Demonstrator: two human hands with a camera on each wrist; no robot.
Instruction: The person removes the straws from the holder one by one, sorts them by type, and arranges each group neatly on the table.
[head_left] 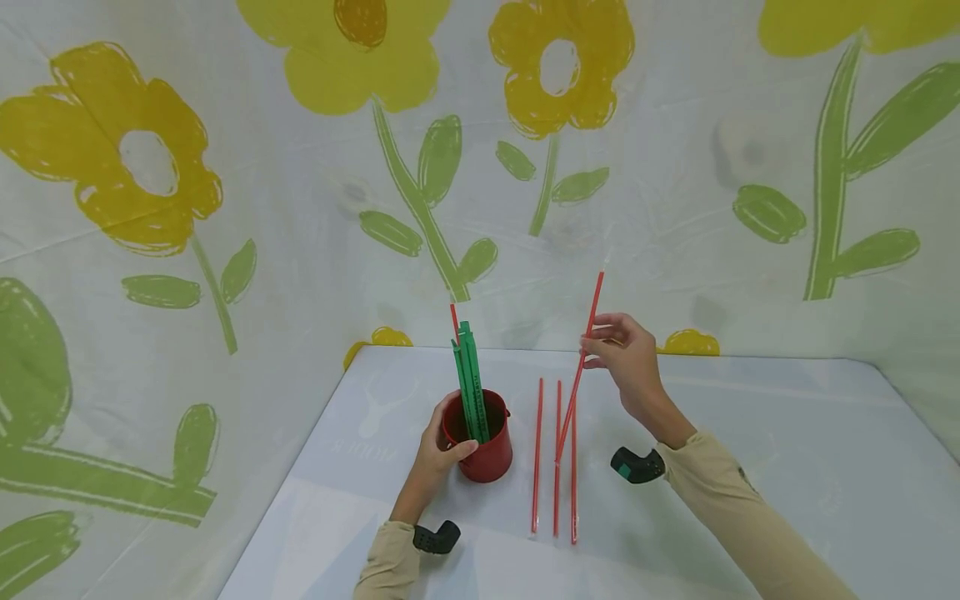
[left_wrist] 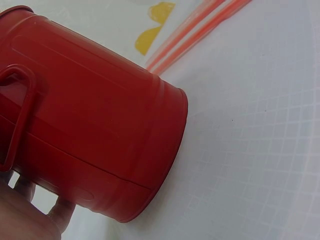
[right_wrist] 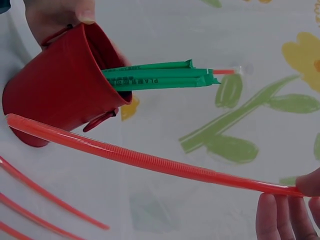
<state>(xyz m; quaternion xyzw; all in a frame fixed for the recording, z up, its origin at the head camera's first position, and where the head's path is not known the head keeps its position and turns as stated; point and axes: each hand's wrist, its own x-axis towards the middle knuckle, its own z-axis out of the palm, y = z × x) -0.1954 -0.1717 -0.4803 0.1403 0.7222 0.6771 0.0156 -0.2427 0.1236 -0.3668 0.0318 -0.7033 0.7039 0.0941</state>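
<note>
My left hand (head_left: 437, 450) grips a small red metal bucket (head_left: 491, 460) that stands upright on the table, its thumb at the rim. Several green paper-wrapped sticks (head_left: 471, 383), printed with dark lettering, lean inside, and one red straw (head_left: 453, 321) pokes up behind them. Over the table to the right, my right hand (head_left: 628, 358) pinches a red drinking straw (right_wrist: 150, 161) in a clear wrapper near its upper part; the straw slants down to the left. Below it lie three more red straws, a left one (head_left: 537, 458), a middle one (head_left: 557, 500) and a right one (head_left: 574, 492).
The white table (head_left: 750, 450) carries a faint pale print. Behind it and at the left hangs a white cloth (head_left: 300, 250) with yellow flowers and green leaves. Black devices sit at the left wrist (head_left: 437, 537) and the right wrist (head_left: 636, 465).
</note>
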